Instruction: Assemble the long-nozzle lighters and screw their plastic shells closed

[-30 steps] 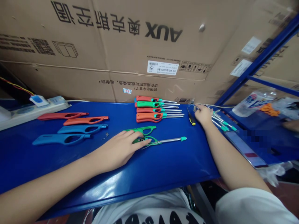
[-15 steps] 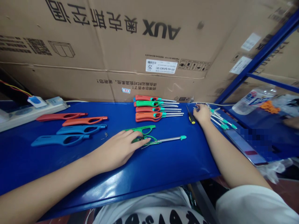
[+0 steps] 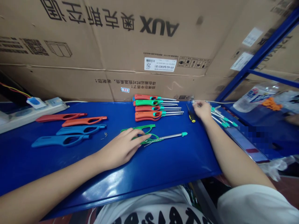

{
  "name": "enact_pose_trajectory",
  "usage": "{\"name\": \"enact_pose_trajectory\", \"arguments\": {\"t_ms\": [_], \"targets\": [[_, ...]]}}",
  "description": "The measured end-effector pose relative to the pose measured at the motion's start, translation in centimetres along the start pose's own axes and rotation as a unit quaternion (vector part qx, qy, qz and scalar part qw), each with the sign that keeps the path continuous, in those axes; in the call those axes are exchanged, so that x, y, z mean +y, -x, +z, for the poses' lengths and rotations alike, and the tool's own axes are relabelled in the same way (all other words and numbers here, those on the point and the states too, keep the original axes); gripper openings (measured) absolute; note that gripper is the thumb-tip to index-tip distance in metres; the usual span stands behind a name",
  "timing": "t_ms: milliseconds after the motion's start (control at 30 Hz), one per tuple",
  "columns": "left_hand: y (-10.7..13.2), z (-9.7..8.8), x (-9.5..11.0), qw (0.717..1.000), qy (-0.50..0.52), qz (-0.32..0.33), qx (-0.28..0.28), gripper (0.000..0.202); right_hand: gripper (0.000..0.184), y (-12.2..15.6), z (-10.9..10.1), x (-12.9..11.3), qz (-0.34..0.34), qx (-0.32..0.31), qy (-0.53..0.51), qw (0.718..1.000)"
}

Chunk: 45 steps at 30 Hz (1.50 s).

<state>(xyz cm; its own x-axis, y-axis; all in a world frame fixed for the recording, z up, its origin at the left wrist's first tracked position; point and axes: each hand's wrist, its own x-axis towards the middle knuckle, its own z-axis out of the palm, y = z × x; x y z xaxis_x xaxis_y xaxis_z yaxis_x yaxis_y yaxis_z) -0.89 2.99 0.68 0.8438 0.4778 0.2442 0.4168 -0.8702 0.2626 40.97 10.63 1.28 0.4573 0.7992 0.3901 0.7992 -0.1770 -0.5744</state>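
My left hand (image 3: 126,144) is closed around the handle of an opened green gas lighter (image 3: 156,138), pressing it near the table. Its loose wires show below the thumb, and its metal tube with a teal tip points right. Just beyond the fingers lies a separate green handle shell (image 3: 148,127). At the back right, my right hand (image 3: 202,109) has its fingers curled together by the carton; whatever is between them is hidden. Beside that hand lies a yellow and black screwdriver (image 3: 192,117). Several metal tubes with teal tips (image 3: 220,119) lie just right of the wrist.
Several lighters (image 3: 148,115) lie stacked at the back. Orange, red and blue handle shells (image 3: 61,140) and small screws (image 3: 106,134) are on the left, near a power strip (image 3: 54,105). A phone (image 3: 247,145), a plastic bottle (image 3: 254,96) and a blue frame (image 3: 235,82) stand right.
My right hand has shifted very slightly, its fingers still gathered at the back of the table. My left hand stays on the green lighter, its thumb and forefinger closer over the handle.
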Motion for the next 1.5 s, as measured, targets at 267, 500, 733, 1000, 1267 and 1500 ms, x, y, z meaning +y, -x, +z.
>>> {"name": "enact_pose_trajectory", "arguments": {"t_ms": [267,500,733,1000,1267,1500], "targets": [[-0.7,-1.0,1.8,0.997,0.025,-0.058,0.05,0.05,0.029,6.4,-0.8,-10.1,-0.097,-0.21,-0.301,0.925],[-0.9,-1.8,3.9,0.96,0.235,-0.129,0.081,0.047,0.022,15.6,-0.1,-14.3,-0.14,-0.449,-0.389,0.792],[-0.5,-1.2,2.6,0.922,0.344,-0.159,0.071,0.023,0.016,16.3,0.8,-12.8,-0.321,-0.342,-0.286,0.836],[0.1,-0.8,2.3,0.939,0.26,-0.178,0.137,0.025,0.017,16.2,0.9,-11.8,-0.537,-0.271,-0.035,0.798],[0.1,-1.1,2.4,0.965,0.187,-0.146,0.109,0.032,0.01,15.6,1.3,-11.9,-0.274,-0.393,-0.253,0.841],[0.2,-0.1,1.5,0.965,0.206,-0.131,0.095,0.021,0.026,14.6,1.7,-11.9,-0.124,-0.494,-0.331,0.794]]}}
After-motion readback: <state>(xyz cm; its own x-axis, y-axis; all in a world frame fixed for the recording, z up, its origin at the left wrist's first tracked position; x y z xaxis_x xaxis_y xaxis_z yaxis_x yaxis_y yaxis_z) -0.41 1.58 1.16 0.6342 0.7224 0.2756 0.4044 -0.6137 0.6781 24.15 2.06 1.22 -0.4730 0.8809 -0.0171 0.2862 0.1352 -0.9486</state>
